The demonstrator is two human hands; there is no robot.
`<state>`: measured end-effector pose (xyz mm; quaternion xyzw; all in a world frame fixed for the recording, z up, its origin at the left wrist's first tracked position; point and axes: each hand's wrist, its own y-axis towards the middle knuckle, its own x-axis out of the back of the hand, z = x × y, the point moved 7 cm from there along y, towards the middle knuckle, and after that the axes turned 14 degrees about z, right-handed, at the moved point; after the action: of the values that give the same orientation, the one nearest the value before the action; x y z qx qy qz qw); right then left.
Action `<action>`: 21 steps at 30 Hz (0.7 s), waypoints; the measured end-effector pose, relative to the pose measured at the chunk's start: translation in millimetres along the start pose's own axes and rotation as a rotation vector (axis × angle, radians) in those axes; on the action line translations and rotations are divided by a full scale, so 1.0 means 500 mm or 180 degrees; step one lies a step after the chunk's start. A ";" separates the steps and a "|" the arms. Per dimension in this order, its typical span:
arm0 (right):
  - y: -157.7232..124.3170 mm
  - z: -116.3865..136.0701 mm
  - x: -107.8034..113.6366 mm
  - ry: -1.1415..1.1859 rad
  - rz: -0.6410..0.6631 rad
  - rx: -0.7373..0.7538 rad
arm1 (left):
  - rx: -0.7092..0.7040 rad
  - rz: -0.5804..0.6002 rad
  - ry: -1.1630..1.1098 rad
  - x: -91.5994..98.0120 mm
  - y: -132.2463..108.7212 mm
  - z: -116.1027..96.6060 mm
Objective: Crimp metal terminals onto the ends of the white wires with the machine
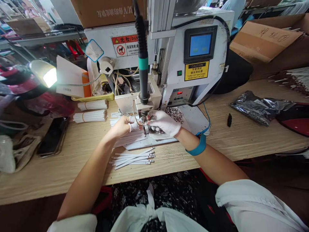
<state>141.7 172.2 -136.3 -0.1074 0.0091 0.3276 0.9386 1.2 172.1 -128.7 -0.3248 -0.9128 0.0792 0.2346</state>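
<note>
Both of my hands meet at the tip of a soldering iron [143, 75] that hangs from a white soldering machine [164, 48]. My left hand [125, 125], with white covers on some fingers, is pinched just left of the tip; what it grips is too small to make out. In a white glove, my right hand [165, 122] is closed at the tip's right side, its fingertips partly hidden by the iron's holder. Thin white strips [131, 138] lie under my left hand. A loose pile of white strips with small metal ends [135, 158] rests nearer the table edge.
Small brown-and-white parts [175, 114] lie on the machine's base plate [195, 116]. Bundled white strips [90, 116], a phone [53, 136] and a lit lamp [47, 74] are at left. Right are a silver-grey plastic bag [262, 106] and a cardboard box [265, 40].
</note>
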 end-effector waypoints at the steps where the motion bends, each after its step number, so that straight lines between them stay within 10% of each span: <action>1: -0.001 0.002 0.000 -0.0037 -0.0018 0.0003 | -0.0020 0.0007 -0.0004 -0.001 0.000 -0.001; 18: -0.030 0.064 0.062 -0.2708 -0.0376 0.0149 | 0.0265 0.0351 0.1110 -0.038 -0.063 -0.040; 21: -0.025 0.057 0.054 -0.3111 -0.0317 0.0002 | 0.0362 -0.0155 0.1929 -0.021 -0.062 -0.042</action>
<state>169.1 185.3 -108.5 0.0589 -0.4375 0.2944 0.8476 1.5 141.2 -105.1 -0.2980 -0.8028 0.0240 0.5158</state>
